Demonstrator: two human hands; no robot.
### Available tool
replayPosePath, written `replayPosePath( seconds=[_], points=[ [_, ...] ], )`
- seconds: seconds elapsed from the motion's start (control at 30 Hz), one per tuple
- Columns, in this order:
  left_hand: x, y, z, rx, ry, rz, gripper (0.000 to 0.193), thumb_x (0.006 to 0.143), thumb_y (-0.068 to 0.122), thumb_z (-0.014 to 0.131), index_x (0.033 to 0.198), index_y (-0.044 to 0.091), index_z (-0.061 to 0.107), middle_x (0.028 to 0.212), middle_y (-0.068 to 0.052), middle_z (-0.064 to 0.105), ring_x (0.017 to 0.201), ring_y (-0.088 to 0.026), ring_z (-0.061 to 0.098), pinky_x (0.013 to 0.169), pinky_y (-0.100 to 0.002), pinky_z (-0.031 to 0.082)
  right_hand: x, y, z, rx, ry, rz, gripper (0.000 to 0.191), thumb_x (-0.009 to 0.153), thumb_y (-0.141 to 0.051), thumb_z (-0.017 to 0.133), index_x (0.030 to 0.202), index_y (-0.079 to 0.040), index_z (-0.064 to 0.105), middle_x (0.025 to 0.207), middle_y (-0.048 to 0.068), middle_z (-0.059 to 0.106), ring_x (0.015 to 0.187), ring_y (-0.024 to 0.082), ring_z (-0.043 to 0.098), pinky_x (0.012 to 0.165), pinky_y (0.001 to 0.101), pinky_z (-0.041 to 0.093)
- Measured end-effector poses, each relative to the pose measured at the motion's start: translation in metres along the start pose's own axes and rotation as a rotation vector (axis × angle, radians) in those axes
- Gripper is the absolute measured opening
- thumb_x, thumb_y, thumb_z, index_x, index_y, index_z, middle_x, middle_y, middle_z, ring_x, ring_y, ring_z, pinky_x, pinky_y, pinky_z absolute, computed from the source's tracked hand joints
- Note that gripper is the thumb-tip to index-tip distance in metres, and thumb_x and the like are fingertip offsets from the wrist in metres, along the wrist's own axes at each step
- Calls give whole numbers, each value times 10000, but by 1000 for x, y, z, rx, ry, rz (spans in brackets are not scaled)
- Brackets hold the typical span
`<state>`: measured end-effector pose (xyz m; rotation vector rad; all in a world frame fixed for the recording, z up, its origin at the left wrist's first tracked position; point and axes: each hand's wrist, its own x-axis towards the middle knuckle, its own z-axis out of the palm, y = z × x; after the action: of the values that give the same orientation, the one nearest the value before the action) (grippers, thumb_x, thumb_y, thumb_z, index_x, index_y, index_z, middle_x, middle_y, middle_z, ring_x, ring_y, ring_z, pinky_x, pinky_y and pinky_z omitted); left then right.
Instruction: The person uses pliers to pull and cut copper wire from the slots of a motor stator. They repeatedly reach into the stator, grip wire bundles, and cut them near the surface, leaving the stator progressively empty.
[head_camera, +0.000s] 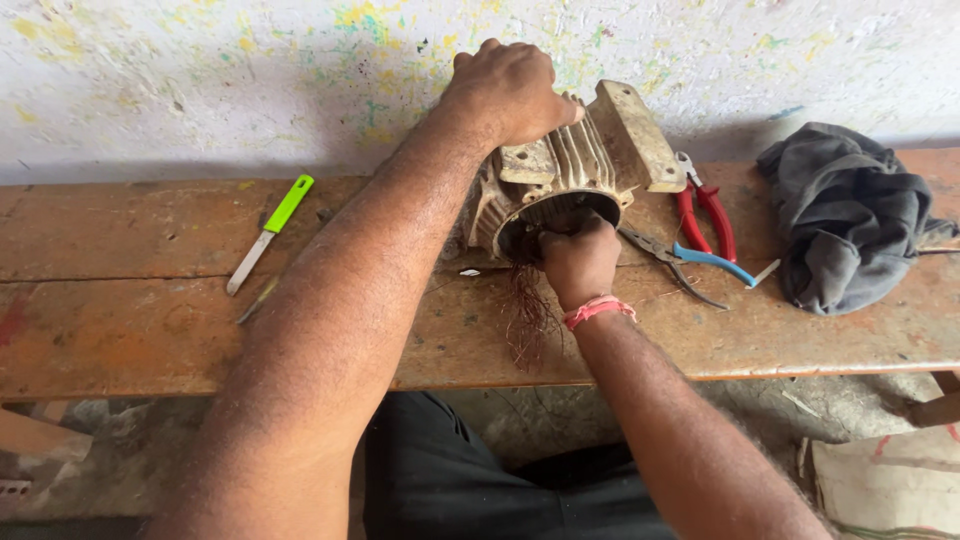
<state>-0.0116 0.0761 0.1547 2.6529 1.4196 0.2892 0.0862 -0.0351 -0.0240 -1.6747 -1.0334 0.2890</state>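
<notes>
Left hand (510, 90) clamped over finned motor housing (560, 170) lying on wooden bench (130, 300) against paint-flecked wall. Right hand (580, 262) fisted around copper winding wire (525, 315) at housing mouth. Just right: red-handled pliers (705, 215), blue-handled pliers (690, 258), grey rag (845, 215). Well left: green-handled knife (270, 232).

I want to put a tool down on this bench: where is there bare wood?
Free: the bench front-left, below the green-handled knife, and front-right, below the pliers and grey cloth. Crowded: the middle, where the left hand steadies the motor housing and the right hand pulls copper wire.
</notes>
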Motion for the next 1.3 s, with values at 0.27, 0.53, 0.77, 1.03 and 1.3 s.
replayPosePath(
  seconds=[0.27,0.53,0.77,1.03,1.3],
  points=[
    [-4,2,-5,6,-19,-3,662,947,597,653,1260,14,645,1382,-209,577,1288,-365,534,1159,-626,314,-5,-10,-11,155,-66,79,110,779,5,679,881,-32,699,855,93,760,735,154,707,689,305,614],
    [-1,0,0,-49,19,12,669,928,596,662,1304,45,609,1395,-179,558,1322,-350,489,1168,-614,277,-67,31,-179,-309,-255,-52,111,811,-121,752,885,-50,709,696,101,707,606,199,660,595,369,538],
    [-2,1,1,-79,52,21,618,912,600,687,1234,73,661,1262,-149,640,1225,-319,564,1139,-609,330,-111,73,-276,-120,110,100,147,941,-18,768,1043,61,697,828,123,715,755,178,670,685,277,531],
    [-5,0,0,-104,53,21,557,921,579,688,1185,88,692,1173,-127,692,1150,-287,618,1137,-601,351,-117,-15,-180,-177,-339,-486,378,874,-73,689,1244,3,684,1248,203,720,1145,354,709,940,384,551],
    [2,-4,1,-137,82,28,548,897,553,727,1169,79,696,1150,-126,689,1128,-283,622,1124,-592,354,-62,-37,-93,-295,-540,-555,349,816,20,605,1154,3,692,985,214,733,845,388,720,749,458,583]
  ],
)
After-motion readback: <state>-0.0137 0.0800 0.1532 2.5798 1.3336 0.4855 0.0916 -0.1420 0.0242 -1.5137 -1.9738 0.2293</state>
